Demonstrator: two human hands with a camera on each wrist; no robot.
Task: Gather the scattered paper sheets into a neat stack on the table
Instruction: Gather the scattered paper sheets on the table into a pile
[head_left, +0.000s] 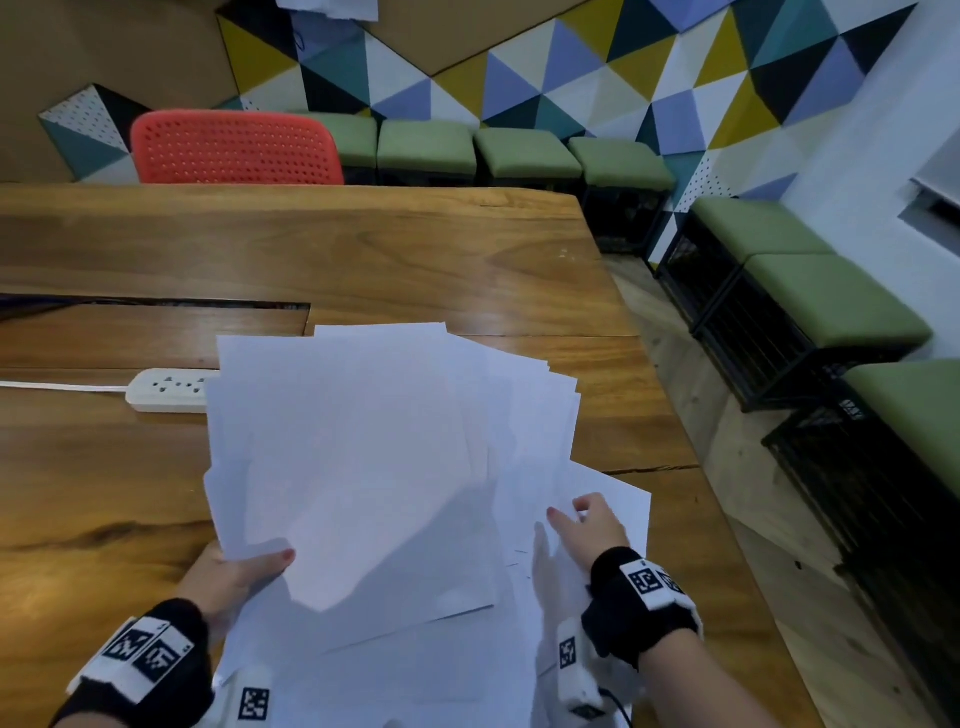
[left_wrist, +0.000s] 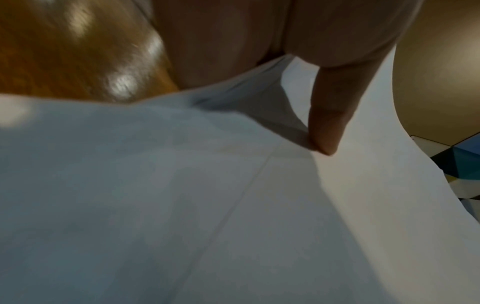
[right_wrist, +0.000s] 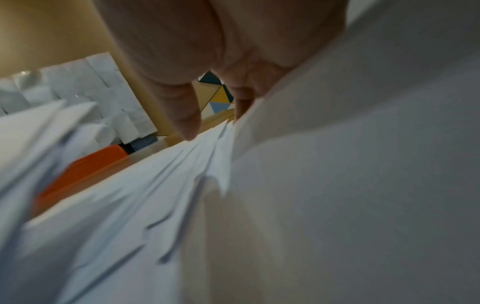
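Note:
A loose fan of white paper sheets (head_left: 374, 441) is lifted over the wooden table (head_left: 415, 260), its corners splayed to the right. My left hand (head_left: 244, 571) grips its lower left corner, thumb on top and fingers hidden beneath. The left wrist view shows that thumb (left_wrist: 327, 127) pressing into the paper (left_wrist: 233, 205). More sheets (head_left: 623, 504) lie under and to the right of the fan. My right hand (head_left: 589, 530) pinches the edge of these. In the right wrist view its thumb (right_wrist: 182, 111) is in front of a sheet (right_wrist: 350, 164) and its fingers go behind it.
A white power strip (head_left: 166, 389) with its cord lies on the table left of the papers. A long slot (head_left: 156, 304) cuts the tabletop behind it. The table's right edge (head_left: 675, 389) drops to the floor. A red chair (head_left: 234, 148) and green stools (head_left: 524, 153) stand beyond.

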